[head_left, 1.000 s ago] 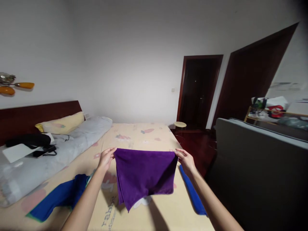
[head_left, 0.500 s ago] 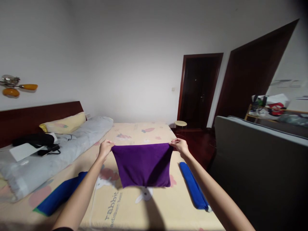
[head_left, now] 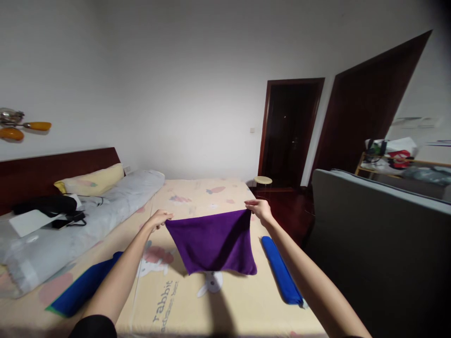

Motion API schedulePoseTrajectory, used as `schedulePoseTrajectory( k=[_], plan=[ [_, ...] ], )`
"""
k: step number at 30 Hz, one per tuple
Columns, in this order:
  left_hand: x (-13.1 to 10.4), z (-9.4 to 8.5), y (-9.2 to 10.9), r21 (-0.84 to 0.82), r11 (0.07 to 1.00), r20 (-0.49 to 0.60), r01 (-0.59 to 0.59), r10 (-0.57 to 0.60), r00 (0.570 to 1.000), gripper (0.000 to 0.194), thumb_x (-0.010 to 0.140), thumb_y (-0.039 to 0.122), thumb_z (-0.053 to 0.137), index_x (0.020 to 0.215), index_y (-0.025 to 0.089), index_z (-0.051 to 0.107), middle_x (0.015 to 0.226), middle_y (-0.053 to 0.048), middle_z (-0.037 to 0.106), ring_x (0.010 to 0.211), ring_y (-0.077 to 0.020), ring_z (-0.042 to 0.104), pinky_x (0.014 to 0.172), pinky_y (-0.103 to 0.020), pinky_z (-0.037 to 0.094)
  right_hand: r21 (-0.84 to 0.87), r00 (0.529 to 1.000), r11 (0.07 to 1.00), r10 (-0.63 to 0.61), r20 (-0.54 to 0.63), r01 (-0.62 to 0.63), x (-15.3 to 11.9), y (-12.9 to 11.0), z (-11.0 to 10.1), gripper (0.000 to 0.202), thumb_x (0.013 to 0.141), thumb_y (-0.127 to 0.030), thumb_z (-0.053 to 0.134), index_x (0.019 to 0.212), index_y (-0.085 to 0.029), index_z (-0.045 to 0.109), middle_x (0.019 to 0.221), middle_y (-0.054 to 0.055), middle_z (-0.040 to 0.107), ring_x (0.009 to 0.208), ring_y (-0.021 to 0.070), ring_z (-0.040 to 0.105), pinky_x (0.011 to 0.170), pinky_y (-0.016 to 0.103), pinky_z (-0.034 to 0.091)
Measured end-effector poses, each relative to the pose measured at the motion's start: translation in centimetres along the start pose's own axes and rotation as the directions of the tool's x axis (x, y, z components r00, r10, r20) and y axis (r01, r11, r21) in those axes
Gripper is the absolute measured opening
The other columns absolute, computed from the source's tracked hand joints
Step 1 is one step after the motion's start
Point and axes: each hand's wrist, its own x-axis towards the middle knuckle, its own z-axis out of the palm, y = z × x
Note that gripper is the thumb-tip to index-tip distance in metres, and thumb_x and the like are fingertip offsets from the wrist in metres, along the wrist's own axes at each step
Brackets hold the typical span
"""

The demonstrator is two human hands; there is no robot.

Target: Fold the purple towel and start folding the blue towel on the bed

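A purple towel (head_left: 214, 241) hangs folded over the bed, stretched between both hands. My left hand (head_left: 159, 219) pinches its upper left corner. My right hand (head_left: 259, 209) pinches the upper right corner, held a little higher than the left. The towel's lower edge touches or nearly touches the yellow sheet (head_left: 197, 300) with its rabbit print. A rolled blue towel (head_left: 281, 270) lies on the bed under my right forearm. Another blue cloth (head_left: 82, 288) lies flat beside my left forearm.
A grey duvet (head_left: 70, 225), a yellow pillow (head_left: 89, 180) and dark items with a white pad (head_left: 45, 211) sit along the wooden headboard at left. A grey upright panel (head_left: 373, 239) stands right of the bed. A small round stool (head_left: 263, 180) and dark doorways are beyond.
Both hands moved the purple towel forward and down over the bed. Its loose hanging corner is gone and the bottom edge now reaches the sheet; the right hand rose slightly.
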Motion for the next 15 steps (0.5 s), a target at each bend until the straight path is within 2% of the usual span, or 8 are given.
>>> schedulePoseTrajectory(
  k=[2,4,6,9,12,15],
  plan=[
    [-0.6,-0.3,0.0,-0.019,1.000,0.101,-0.023,0.024,0.995,0.036,0.051,0.052,0.072,0.067,0.021,0.063,0.054,0.005,0.054,0.055,-0.0129,0.049,0.050,-0.023,0.027,-0.020,0.999,1.000,-0.009,0.031,0.010,0.1,0.3,-0.2,0.020,0.066,-0.023,0.069,0.083,-0.013,0.075,0.071,0.006,0.074,0.058,0.0136,0.063,0.052,0.023,0.050],
    [-1.1,-0.7,0.0,-0.039,0.998,0.154,-0.058,0.064,0.986,0.042,0.042,0.046,0.078,0.074,0.020,0.067,0.063,0.003,0.062,0.062,-0.0145,0.053,0.052,-0.023,0.030,-0.056,0.997,0.998,-0.032,0.071,0.036,0.1,0.3,-0.5,0.021,0.069,-0.023,0.067,0.084,-0.011,0.074,0.073,0.008,0.074,0.060,0.0146,0.065,0.055,0.024,0.052],
    [-1.3,-0.9,-0.1,-0.058,0.994,0.166,-0.094,0.103,0.981,0.045,0.039,0.042,0.080,0.077,0.019,0.069,0.069,0.001,0.066,0.069,-0.0164,0.056,0.057,-0.024,0.034,-0.112,0.991,0.991,-0.063,0.115,0.076,-0.1,0.2,-0.8,0.022,0.071,-0.023,0.066,0.087,-0.010,0.074,0.076,0.008,0.074,0.065,0.0159,0.067,0.059,0.025,0.053],
    [-1.3,-1.1,-0.3,-0.083,0.987,0.157,-0.141,0.152,0.976,0.043,0.044,0.045,0.077,0.075,0.017,0.070,0.068,0.000,0.067,0.073,-0.0172,0.056,0.062,-0.026,0.037,-0.245,0.978,0.957,-0.117,0.170,0.157,-0.5,-0.2,-1.3,0.024,0.068,-0.022,0.070,0.090,-0.014,0.074,0.078,0.006,0.075,0.072,0.0177,0.068,0.066,0.026,0.053],
    [-1.0,-1.2,-0.5,-0.102,0.978,0.140,-0.181,0.195,0.971,0.041,0.046,0.048,0.076,0.072,0.016,0.071,0.066,0.000,0.067,0.073,-0.0171,0.057,0.067,-0.027,0.040,-0.412,0.959,0.876,-0.168,0.228,0.251,-0.9,-0.6,-1.3,0.024,0.065,-0.013,0.069,0.088,-0.017,0.074,0.081,0.005,0.075,0.079,0.0183,0.068,0.073,0.025,0.051],
    [-0.6,-1.3,-0.6,-0.111,0.969,0.128,-0.219,0.233,0.964,0.043,0.047,0.049,0.076,0.073,0.016,0.073,0.067,-0.001,0.070,0.075,-0.0187,0.060,0.071,-0.029,0.043,-0.563,0.935,0.753,-0.207,0.287,0.339,-1.4,-1.0,-0.8,0.025,0.069,-0.008,0.063,0.091,-0.016,0.074,0.091,0.008,0.074,0.087,0.0190,0.067,0.075,0.024,0.048]
  ],
)
